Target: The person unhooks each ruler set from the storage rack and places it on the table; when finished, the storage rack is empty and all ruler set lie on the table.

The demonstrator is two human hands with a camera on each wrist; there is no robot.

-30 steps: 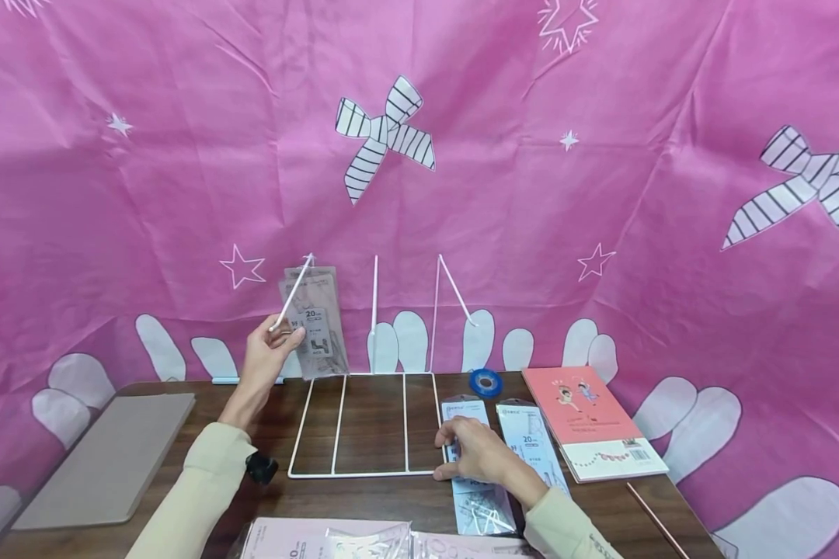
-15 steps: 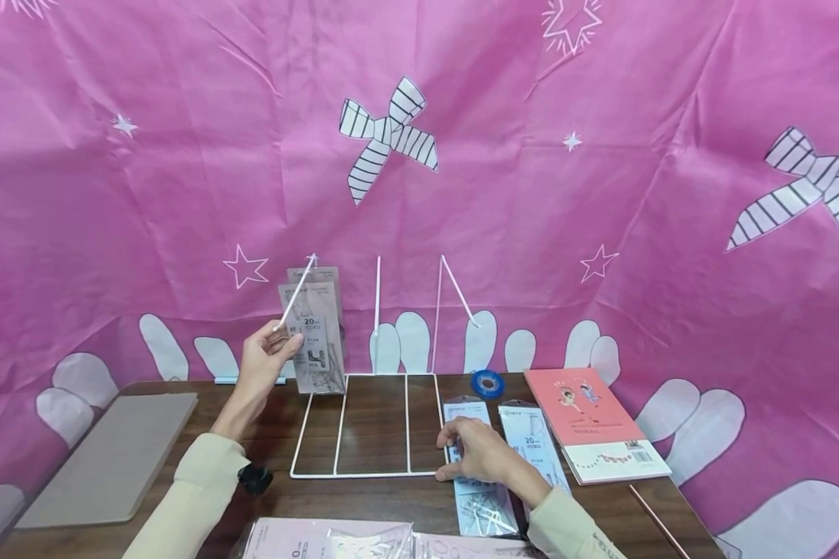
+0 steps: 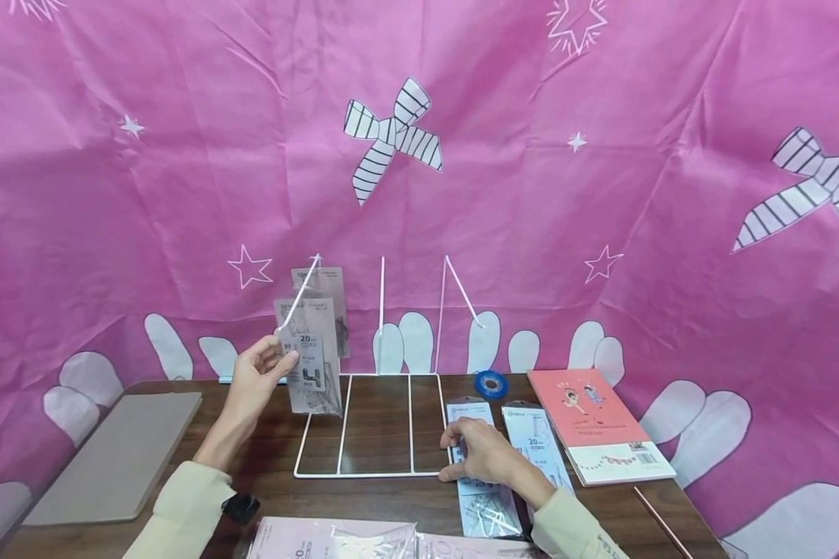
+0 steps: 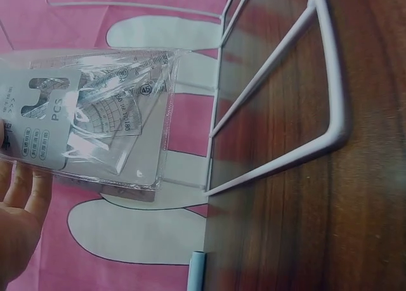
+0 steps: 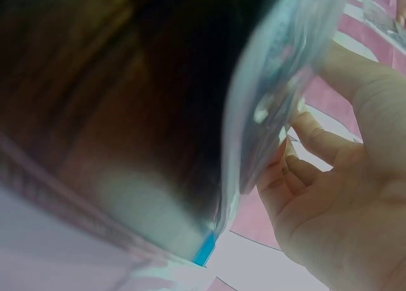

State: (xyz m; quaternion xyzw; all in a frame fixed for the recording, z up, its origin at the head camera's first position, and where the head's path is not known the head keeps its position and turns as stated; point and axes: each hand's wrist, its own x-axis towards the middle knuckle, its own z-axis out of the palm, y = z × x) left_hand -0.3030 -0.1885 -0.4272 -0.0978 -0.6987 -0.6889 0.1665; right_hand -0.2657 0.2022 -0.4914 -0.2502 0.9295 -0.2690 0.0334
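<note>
My left hand (image 3: pixel 259 376) pinches a clear ruler set pack (image 3: pixel 306 349) by its left side, thumb in front. The left arm of a white wire rack (image 3: pixel 342 450) crosses the pack's upper part. In the left wrist view, a protractor shows inside the pack (image 4: pixel 114 113), beside the fingers of the left hand (image 4: pixel 25 208). Behind it, a second ruler set pack (image 3: pixel 330 276) hangs on the same rack arm. On the table at right, my right hand (image 3: pixel 485 458) grips a blue ruler set pack (image 3: pixel 489 508); its fingers curl at the pack's edge in the right wrist view.
Another blue ruler set pack (image 3: pixel 541 446) lies right of the right hand, near a red-covered book (image 3: pixel 594 419). Blue tape (image 3: pixel 492 383) sits behind. Pink packs (image 3: pixel 335 539) line the front edge. A grey board (image 3: pixel 112 458) lies left, a thin rod (image 3: pixel 660 520) right.
My left hand has brought the clear ruler set pack down and toward me along the rack arm, away from the pack behind it. The right hand has stayed on the blue pack.
</note>
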